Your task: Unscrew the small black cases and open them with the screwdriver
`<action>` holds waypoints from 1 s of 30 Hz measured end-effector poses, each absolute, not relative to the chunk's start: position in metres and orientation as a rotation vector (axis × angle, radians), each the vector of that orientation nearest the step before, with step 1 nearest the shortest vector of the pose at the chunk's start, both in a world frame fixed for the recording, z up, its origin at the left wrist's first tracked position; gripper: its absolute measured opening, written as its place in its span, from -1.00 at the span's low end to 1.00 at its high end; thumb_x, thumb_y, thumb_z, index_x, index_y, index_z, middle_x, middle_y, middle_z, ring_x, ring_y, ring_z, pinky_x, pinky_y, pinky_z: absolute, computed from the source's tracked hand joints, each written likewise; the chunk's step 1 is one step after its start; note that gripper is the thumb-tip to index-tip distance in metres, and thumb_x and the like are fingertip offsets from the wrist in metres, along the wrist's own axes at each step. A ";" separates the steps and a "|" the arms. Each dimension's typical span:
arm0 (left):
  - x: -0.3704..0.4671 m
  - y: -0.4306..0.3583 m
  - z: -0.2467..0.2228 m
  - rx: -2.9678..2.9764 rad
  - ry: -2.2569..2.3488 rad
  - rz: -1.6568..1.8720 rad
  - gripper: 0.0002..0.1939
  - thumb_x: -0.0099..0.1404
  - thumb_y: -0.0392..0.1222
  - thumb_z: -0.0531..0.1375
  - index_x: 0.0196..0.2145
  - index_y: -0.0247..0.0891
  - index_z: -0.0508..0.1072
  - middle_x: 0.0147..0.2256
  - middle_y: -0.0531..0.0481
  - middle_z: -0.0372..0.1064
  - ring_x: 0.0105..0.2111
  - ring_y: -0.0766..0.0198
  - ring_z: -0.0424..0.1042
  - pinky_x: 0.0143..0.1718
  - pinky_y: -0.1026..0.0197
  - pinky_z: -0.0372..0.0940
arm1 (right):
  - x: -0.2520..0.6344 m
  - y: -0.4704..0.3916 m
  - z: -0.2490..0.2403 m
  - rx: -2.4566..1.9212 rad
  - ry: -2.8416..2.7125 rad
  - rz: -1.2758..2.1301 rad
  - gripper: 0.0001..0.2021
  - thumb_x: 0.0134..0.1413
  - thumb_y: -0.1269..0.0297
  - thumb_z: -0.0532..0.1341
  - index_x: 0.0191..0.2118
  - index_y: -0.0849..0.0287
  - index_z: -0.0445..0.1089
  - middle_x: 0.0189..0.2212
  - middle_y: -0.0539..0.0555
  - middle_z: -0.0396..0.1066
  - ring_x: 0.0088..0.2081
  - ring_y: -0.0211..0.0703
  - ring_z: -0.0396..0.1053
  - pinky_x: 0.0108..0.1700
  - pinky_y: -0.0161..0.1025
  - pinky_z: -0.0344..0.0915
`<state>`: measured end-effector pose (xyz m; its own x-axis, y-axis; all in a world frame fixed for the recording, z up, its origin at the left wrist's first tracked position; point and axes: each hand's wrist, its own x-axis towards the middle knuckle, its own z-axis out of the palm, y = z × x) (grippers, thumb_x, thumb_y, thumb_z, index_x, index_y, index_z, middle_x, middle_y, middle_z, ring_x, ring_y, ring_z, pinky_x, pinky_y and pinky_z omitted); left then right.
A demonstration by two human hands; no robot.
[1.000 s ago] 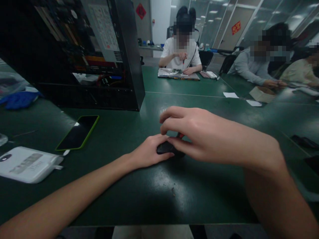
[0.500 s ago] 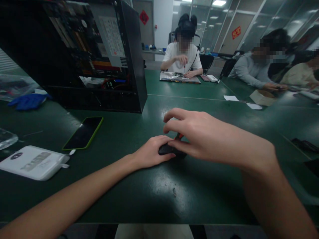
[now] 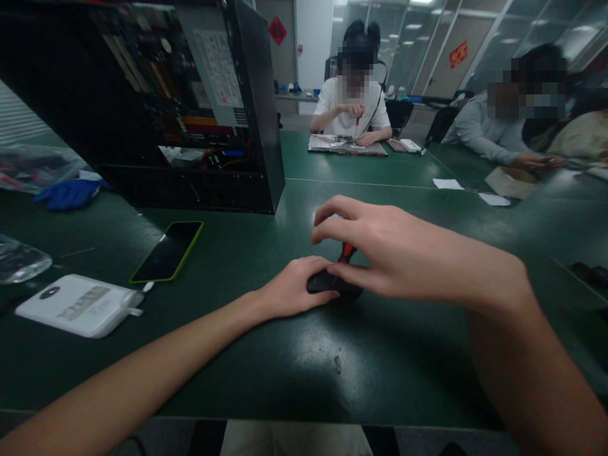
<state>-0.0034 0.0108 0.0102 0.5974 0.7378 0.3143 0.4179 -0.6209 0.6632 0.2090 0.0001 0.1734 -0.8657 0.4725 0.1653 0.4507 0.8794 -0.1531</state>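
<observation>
A black computer mouse [image 3: 339, 288] rests on the green table, gripped from its left side by my left hand [image 3: 297, 288], thumb along the near edge. Over it arches my right hand [image 3: 380, 244], fingers curled around the red-and-black handle of a screwdriver [image 3: 348, 253]. The handle stands roughly upright above the mouse. Its lower end, and where it meets the mouse, are hidden behind my right thumb.
An open black computer case [image 3: 261, 126] stands at the left back. Before it lie a green-edged phone [image 3: 168, 252], a white power bank [image 3: 83, 307] and a blue glove [image 3: 69, 193]. Across the table [image 3: 237, 386], a person in white [image 3: 327, 98] works on a flat panel [image 3: 349, 151].
The view has shifted slightly, so the surroundings appear a little further right. More of the screwdriver handle shows beneath my right fingers, which have turned a little. My left hand keeps its hold.
</observation>
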 end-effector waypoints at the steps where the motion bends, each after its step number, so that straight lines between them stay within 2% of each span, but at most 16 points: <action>1: -0.003 0.011 0.011 2.290 0.918 0.786 -0.61 0.32 -0.06 0.38 0.05 -0.22 0.51 0.01 -0.12 0.55 0.02 -0.01 0.54 0.11 -0.01 0.39 | 0.208 0.001 0.172 -0.720 -2.842 0.150 -0.78 0.30 0.42 0.18 0.01 0.20 0.45 0.12 0.21 0.36 -0.08 -0.07 0.41 -0.07 -0.16 0.32; 6: -0.003 0.010 0.011 2.299 0.938 0.780 -0.57 0.32 -0.06 0.38 0.09 -0.23 0.49 0.03 -0.13 0.54 0.05 -0.01 0.52 0.13 -0.03 0.37 | 0.207 0.003 0.169 -0.643 -2.817 0.197 -0.68 0.22 0.57 0.14 0.04 0.21 0.43 0.22 0.24 0.27 0.10 -0.02 0.37 0.07 -0.10 0.33; 10: -0.004 0.010 0.009 2.290 0.901 0.804 -0.59 0.31 -0.07 0.39 0.07 -0.24 0.49 0.01 -0.12 0.54 0.04 0.01 0.53 0.13 -0.01 0.38 | 0.210 0.000 0.173 -0.573 -2.846 0.277 -0.66 0.19 0.56 0.18 0.05 0.16 0.44 0.32 0.21 0.18 0.21 0.01 0.32 0.13 -0.07 0.33; 14: -0.004 0.010 0.010 2.306 0.921 0.801 -0.60 0.31 -0.08 0.39 0.06 -0.23 0.50 0.01 -0.12 0.55 0.04 0.00 0.53 0.12 -0.01 0.38 | 0.210 0.002 0.173 -0.700 -2.844 0.203 -0.76 0.25 0.47 0.20 0.00 0.20 0.46 0.26 0.23 0.28 0.05 -0.02 0.42 0.01 -0.12 0.37; 20: -0.002 0.010 0.011 2.328 0.921 0.800 -0.60 0.31 -0.07 0.38 0.05 -0.24 0.50 -0.01 -0.11 0.56 -0.01 0.03 0.54 0.08 0.03 0.38 | 0.213 0.006 0.174 -0.682 -2.860 0.211 -0.72 0.22 0.54 0.19 -0.02 0.21 0.53 0.11 0.20 0.43 0.00 -0.07 0.44 -0.02 -0.20 0.36; 23: -0.004 0.010 0.012 2.350 0.901 0.795 -0.60 0.30 -0.08 0.37 0.05 -0.24 0.50 -0.04 -0.10 0.56 -0.05 0.07 0.55 0.02 0.08 0.38 | 0.223 0.007 0.173 -0.841 -2.901 0.222 -0.81 0.21 0.46 0.25 -0.15 0.18 0.61 -0.15 0.13 0.56 -0.20 -0.13 0.49 -0.17 -0.26 0.35; 26: -0.009 0.012 0.016 2.414 0.876 0.728 -0.58 0.20 -0.15 0.36 0.02 -0.24 0.50 -0.06 -0.09 0.55 -0.09 0.06 0.54 -0.02 0.07 0.38 | 0.237 0.011 0.170 -1.060 -2.939 0.297 -0.83 0.20 0.37 0.28 -0.22 0.10 0.66 -0.36 0.05 0.59 -0.37 -0.18 0.49 -0.34 -0.30 0.30; 30: -0.014 0.012 0.023 2.521 0.847 0.659 -0.54 0.11 -0.18 0.35 -0.01 -0.22 0.50 -0.04 -0.11 0.53 -0.05 0.00 0.52 0.04 -0.01 0.35 | 0.259 0.027 0.173 -1.171 -2.969 0.512 -0.76 0.22 0.26 0.26 -0.10 -0.03 0.68 -0.26 -0.03 0.65 -0.31 -0.16 0.55 -0.33 -0.30 0.35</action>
<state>-0.0139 0.0122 0.0229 0.7051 0.6406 0.3041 0.4524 -0.7367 0.5026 0.2586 0.0273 0.1729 -0.7341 0.6496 -0.1980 0.6784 0.6881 -0.2577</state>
